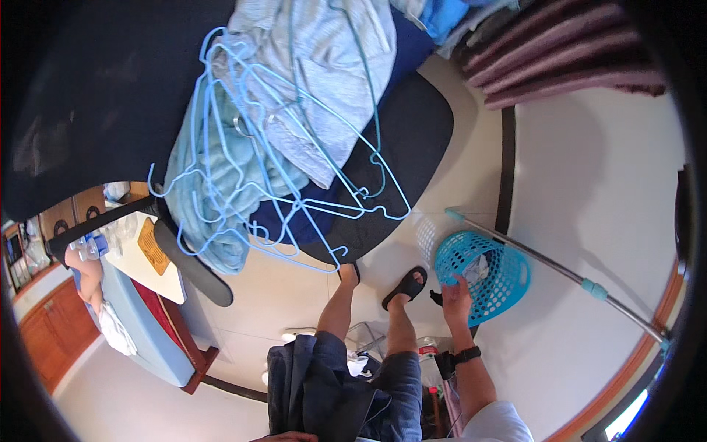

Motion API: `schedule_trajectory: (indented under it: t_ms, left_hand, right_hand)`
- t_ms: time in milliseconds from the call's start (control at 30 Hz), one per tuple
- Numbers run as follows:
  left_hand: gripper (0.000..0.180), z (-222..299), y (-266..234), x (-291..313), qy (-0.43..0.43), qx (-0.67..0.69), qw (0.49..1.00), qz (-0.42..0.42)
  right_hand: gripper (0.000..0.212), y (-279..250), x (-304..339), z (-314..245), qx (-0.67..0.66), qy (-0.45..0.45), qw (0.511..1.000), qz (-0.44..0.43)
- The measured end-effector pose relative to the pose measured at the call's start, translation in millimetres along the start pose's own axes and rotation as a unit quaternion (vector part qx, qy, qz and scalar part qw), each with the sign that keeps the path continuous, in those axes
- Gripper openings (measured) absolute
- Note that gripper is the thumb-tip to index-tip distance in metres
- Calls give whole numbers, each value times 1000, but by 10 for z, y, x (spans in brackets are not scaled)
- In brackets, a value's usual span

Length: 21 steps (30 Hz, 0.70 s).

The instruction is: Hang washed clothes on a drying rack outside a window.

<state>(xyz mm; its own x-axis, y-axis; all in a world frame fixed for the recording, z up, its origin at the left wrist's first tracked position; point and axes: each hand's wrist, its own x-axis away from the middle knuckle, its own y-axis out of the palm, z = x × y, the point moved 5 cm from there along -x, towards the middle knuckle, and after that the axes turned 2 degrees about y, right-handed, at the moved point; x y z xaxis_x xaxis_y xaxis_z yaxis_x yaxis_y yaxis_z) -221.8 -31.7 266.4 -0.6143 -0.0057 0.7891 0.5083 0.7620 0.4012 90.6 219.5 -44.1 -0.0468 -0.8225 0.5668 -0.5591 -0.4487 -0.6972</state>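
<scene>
Right hand (457, 298) down at the blue basket (508, 295) — fingers partly curled at its rim, grip impossible to call! The basket stands on the floor, right of the black slipper (400, 289). Left hand (293, 437) just peeks in by dark cloth (317, 387) (its hold? can't tell).

The right arm (477, 383) comes from the lower edge and reaches forward, with the wrist (461, 340) almost straight. The right hand (458, 297) has its fingers (462, 282) directed away from the body; how much they are closed is not clear. Of the left hand (291, 437), only a small part appears at the lower edge. The bare lower legs (336, 313) stand apart.
</scene>
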Motion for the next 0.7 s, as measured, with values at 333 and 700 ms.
schedule_trajectory:
  t_ms: [333,700]
  left_hand:
    - [28,287,-109,512,309,-246,918,-28]
    - [40,398,-233,1330,455,-109,883,31]
  right_hand:
    - [22,210,-604,-3847,-14,-398,911,104]
    - [6,117,-671,-3923,-33,-361,926,100]
